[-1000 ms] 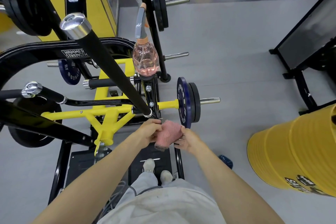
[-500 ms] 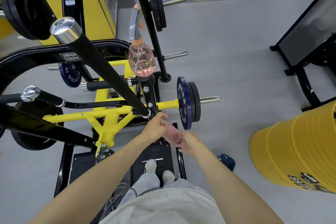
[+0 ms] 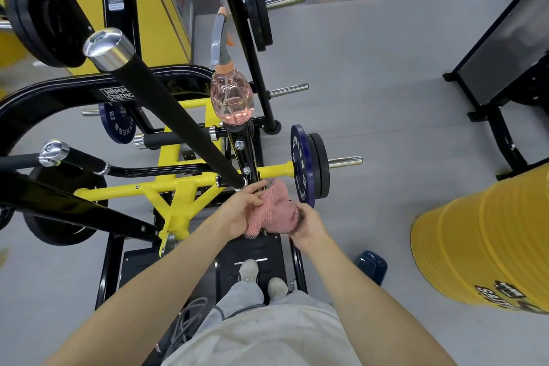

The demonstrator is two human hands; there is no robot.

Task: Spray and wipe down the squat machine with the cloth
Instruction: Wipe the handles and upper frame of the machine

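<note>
Pink cloth bunched between left hand and right hand, each grip curled round it, beside squat machine.

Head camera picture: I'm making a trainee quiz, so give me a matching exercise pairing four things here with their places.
Things:
1. pink knitted cloth
2. clear pink spray bottle
3. larger blue round weight plate
4. big yellow ribbed barrel

Places:
A. on the grey floor, far right
B. between the left hand and right hand
C. atop a black machine post
D. on the yellow bar, at its end

Pairs: 1-B, 2-C, 3-D, 4-A
</note>
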